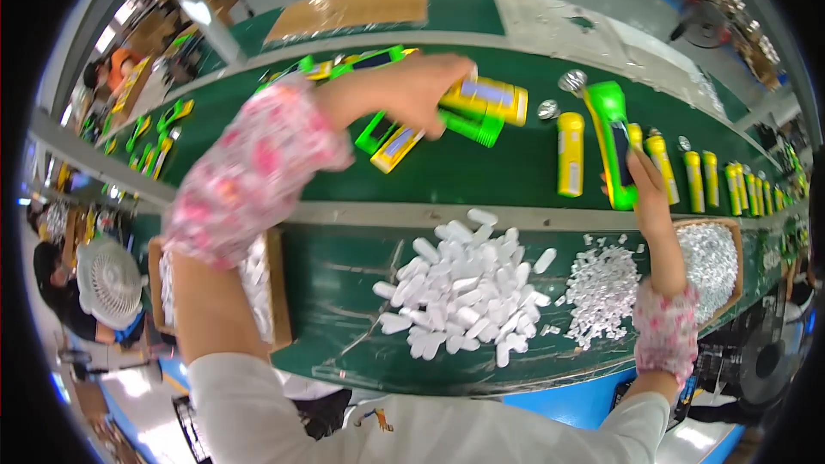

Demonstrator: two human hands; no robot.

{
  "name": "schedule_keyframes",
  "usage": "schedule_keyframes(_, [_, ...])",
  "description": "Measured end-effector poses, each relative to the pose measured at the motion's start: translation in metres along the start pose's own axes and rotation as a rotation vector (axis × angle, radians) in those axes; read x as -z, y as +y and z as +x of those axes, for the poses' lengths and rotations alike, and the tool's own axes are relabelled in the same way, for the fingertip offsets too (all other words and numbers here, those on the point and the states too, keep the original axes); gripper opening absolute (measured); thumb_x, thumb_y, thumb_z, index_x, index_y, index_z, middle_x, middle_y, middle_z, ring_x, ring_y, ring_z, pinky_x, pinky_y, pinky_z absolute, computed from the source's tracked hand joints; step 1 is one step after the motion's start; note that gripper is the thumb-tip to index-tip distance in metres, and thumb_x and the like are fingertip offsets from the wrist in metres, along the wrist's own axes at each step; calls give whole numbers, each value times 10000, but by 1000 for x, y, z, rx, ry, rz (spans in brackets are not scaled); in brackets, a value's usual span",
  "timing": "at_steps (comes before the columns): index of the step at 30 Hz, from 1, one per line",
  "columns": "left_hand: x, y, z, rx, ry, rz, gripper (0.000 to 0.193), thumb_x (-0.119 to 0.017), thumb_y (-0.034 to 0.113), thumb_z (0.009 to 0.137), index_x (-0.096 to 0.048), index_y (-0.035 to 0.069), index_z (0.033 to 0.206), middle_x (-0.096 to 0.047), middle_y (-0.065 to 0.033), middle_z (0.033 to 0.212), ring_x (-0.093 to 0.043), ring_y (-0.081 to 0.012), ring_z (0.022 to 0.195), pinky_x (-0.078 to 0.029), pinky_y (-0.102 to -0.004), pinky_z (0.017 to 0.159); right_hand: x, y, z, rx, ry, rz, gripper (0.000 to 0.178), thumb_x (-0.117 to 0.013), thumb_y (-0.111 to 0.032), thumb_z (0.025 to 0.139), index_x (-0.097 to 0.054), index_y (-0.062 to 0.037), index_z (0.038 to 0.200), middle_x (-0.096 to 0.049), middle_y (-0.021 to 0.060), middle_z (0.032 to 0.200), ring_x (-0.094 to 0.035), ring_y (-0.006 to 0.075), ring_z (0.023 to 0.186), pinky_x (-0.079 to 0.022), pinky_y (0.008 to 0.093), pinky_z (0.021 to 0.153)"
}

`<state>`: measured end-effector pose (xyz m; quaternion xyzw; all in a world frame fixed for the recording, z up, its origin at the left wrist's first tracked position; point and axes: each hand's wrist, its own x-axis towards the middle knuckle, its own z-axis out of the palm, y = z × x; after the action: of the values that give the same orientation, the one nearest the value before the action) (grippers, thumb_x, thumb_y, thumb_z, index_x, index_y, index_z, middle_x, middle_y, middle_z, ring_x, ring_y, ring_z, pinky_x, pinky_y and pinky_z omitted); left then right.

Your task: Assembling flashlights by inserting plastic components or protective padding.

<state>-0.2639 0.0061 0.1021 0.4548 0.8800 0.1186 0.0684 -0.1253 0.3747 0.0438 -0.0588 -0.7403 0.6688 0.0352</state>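
Observation:
My left hand (421, 90), smeared by motion, is closed at the near end of a yellow flashlight part (490, 100) with a pale panel, over the far green belt. Just under it lies a bright green flashlight part (473, 126). Another yellow and green piece (395, 146) rests beside my left thumb. My right hand (650, 185) is wrapped round the lower end of a green flashlight (608, 112), its flared head pointing away and a dark panel on its side. A yellow flashlight body (570, 155) stands just left of it.
Several yellow bodies (693, 180) line the belt to the right; silver reflectors (548, 109) lie nearby. On the near bench are a heap of white oblong pieces (468, 288), a pile of small white bits (601, 292), and a filled box (737, 271). A metal rail (516, 218) divides belt and bench.

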Motion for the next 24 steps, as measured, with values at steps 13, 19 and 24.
schedule_keyframes(13, [-73,35,-204,-51,-441,32,641,-779,302,602,-560,42,1146,-481,-154,1183,-446,-347,1170,-303,-591,1021,-56,58,-154,-154,-174,162,477,-468,-364,995,-513,49,1229,-634,91,946,-629,146,775,-505,257,673])
schedule_keyframes(19, [-116,-22,-47,956,84,-2,1363,-722,733,585,-21,4,1500,-61,-317,1533,-107,-473,1422,-129,-722,1043,-76,47,-148,-79,-180,152,471,-463,-336,998,-498,56,1256,-641,94,964,-619,132,801,-492,252,699])
schedule_keyframes(24, [-149,-14,-24,942,353,97,906,-846,370,617,-407,-21,1306,-419,-183,1249,-488,-361,1154,-486,-510,866,-70,40,-154,-35,-178,185,474,-446,-341,1003,-482,52,1265,-639,96,956,-624,135,780,-501,252,683])
